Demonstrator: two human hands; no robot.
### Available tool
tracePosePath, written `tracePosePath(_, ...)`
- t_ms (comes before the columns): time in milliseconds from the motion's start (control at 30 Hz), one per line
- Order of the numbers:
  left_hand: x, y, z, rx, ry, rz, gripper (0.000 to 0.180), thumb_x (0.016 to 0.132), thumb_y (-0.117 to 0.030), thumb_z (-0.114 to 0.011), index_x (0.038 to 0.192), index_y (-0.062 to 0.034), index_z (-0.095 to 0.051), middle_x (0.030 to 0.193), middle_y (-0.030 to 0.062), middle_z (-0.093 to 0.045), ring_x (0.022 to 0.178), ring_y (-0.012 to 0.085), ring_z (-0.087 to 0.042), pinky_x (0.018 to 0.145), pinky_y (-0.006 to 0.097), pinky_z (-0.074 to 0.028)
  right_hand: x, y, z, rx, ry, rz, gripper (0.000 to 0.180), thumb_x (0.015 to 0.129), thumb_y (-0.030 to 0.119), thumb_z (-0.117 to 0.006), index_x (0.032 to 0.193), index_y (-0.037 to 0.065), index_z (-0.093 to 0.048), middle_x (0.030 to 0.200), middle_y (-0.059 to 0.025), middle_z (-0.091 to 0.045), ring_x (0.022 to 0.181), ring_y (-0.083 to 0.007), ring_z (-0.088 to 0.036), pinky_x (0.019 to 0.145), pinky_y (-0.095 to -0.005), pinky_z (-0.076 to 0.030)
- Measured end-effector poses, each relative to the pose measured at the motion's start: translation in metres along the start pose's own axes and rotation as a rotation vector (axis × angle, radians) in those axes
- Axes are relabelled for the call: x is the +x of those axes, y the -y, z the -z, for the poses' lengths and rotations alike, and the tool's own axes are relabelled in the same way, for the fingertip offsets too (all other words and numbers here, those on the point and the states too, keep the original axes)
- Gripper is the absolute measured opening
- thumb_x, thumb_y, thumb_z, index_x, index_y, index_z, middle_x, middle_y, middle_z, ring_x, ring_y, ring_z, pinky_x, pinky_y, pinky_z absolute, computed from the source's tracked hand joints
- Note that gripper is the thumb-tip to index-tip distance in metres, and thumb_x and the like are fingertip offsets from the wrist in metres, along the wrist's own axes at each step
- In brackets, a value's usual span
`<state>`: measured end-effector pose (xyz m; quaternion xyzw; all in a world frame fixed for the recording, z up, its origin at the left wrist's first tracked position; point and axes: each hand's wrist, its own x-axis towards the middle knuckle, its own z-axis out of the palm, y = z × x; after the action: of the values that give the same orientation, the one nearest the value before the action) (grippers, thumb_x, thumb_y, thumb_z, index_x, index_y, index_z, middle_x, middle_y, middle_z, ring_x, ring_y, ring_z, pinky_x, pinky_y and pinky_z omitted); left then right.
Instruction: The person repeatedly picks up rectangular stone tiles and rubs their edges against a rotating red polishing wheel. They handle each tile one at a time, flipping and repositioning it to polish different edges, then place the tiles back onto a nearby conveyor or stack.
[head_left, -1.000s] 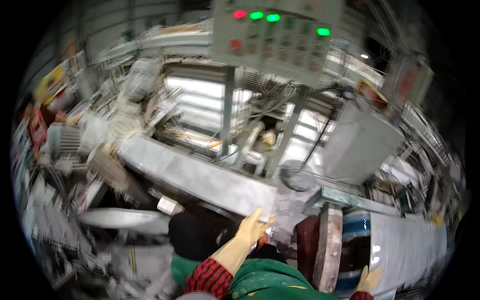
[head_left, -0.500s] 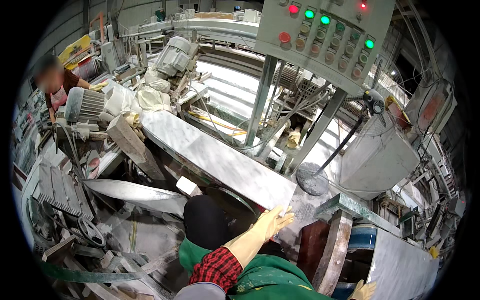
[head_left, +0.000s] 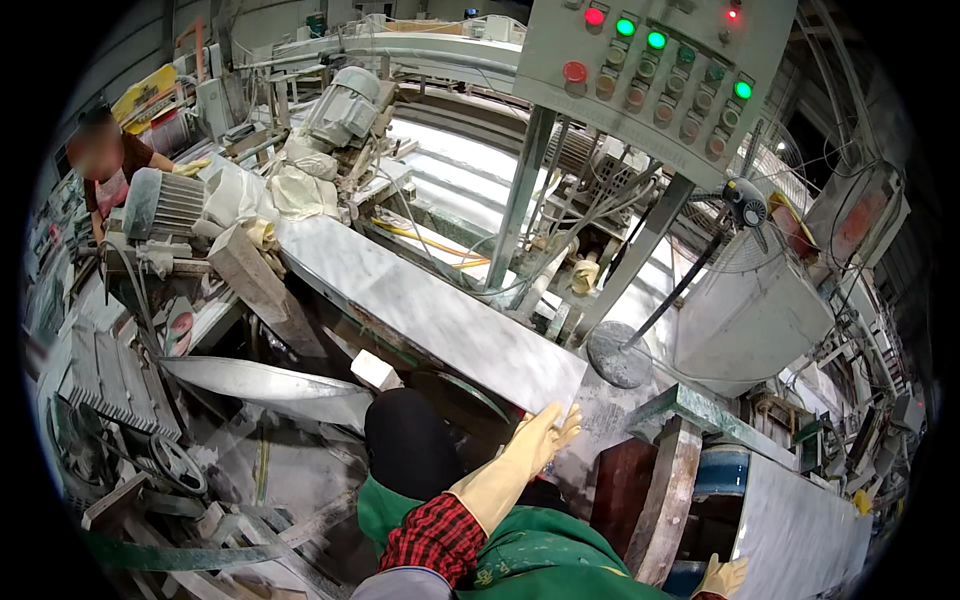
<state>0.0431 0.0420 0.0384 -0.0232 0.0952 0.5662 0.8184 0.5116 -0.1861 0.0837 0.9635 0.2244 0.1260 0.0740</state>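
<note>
A long white-grey marble slab (head_left: 430, 300) slants from the machinery at upper left down toward me. At its near end my left hand (head_left: 540, 438), in a cream rubber glove, touches the corner with fingers stretched out, not wrapped round it. Low on the right lies a second marble slab (head_left: 805, 525). Against that slab's left edge is my right hand (head_left: 722, 576), gloved the same way with fingers apart; its forearm is mostly cut off by the frame.
A control panel (head_left: 655, 85) with lit buttons stands ahead on metal legs. To its right is a pedestal fan (head_left: 745, 203) with a round base. A co-worker (head_left: 115, 165) is at far left beside a motor (head_left: 165, 207). Wooden beams (head_left: 265, 290) and a blue drum (head_left: 722, 470) lie nearby.
The view has tilted slightly. My left hand stays at the long slab's end and my right hand beside the other slab, with no clear movement of either slab.
</note>
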Motion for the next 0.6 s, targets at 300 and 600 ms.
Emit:
tracePosePath(300,0.001,-0.002,-0.001,-0.324,-0.034,0.078,0.036,0.095,-0.014,-0.060,0.119,0.0094,-0.047,0.116,0.0245,-0.061,0.099,0.0335,-0.066,0.086,0.044,-0.057,0.005,-0.014,-0.030,0.089,-0.083,0.020,0.088,0.074,0.041,-0.076,0.141,0.000,-0.035,0.139,-0.0196,-0.045,0.130,-0.0344,-0.040,0.106,-0.0458,-0.035)
tracePosePath(600,-0.004,-0.008,-0.032,0.044,-0.256,0.011,0.034,0.098,-0.031,-0.056,0.121,-0.0058,-0.053,0.123,0.0131,-0.061,0.104,0.0209,-0.062,0.085,0.036,-0.056,0.009,-0.008,-0.037,0.083,-0.515,0.007,0.082,0.063,0.034,-0.077,0.129,-0.002,-0.043,0.121,-0.0212,-0.048,0.116,-0.0416,-0.042,0.098,-0.0519,-0.032)
